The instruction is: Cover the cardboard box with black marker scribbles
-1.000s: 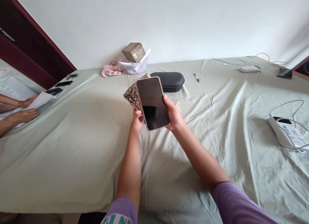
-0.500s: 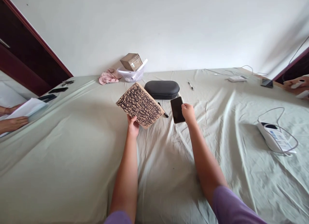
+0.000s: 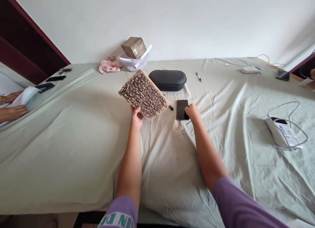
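My left hand grips the lower edge of a brown cardboard sheet or notebook covered in black looped scribbles, held tilted above the cloth. My right hand is closed at the right edge of a smartphone, its dark screen facing up. The phone appears to lie flat on the bedsheet. Between the two, a black marker sticks out from behind the scribbled piece, which hides most of it. Just beyond is a black zippered hard case, its left end partly covered.
By the wall stand a plastic basin holding a cardboard box and a pink cloth. A pen lies right of the case. A white corded device sits at right. Another person's hands hold paper at left.
My right hand has lowered the phone, and it has turned from tilted to square and flat. The scribbled piece stays in my left hand. The whole view has tipped downward slightly.
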{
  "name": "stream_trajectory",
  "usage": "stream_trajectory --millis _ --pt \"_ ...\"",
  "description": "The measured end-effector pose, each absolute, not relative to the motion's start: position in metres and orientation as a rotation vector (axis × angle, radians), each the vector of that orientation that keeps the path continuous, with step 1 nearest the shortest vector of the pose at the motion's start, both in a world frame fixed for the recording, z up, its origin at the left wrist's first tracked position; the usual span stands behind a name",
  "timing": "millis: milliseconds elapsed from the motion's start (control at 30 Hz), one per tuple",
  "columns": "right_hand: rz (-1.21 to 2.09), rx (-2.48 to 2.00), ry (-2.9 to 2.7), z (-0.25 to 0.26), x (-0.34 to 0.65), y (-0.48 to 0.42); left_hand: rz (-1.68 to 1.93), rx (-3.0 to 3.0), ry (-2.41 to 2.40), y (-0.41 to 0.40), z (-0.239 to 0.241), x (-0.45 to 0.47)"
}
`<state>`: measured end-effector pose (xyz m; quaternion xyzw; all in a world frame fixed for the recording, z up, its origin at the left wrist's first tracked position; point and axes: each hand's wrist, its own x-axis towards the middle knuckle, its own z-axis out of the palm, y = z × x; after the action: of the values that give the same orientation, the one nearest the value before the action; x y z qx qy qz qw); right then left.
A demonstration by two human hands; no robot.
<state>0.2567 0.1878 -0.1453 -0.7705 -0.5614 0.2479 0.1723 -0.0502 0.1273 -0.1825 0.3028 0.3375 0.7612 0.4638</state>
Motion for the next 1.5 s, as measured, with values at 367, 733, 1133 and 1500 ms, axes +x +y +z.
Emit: stream_trajectory --millis 367,733,1133,1500 --pt "0.850 -2.164 -1.805 -0.152 0.270 0.187 1.866 0.745 0.726 0.135 -0.192 -0.056" --pt "0.417 -2.072 -1.912 -0.156 0.261 0.116 1.772 0.650 0.686 0.128 -0.189 -0.047" --pt "0.377 -2.055 -1.897 -0.165 0.261 0.119 1.729 0.674 0.785 0.117 -0.198 -0.047" --pt "0.415 -1.763 -1.841 -0.177 0.268 0.123 1.670 0.739 0.713 0.122 -0.192 -0.049"
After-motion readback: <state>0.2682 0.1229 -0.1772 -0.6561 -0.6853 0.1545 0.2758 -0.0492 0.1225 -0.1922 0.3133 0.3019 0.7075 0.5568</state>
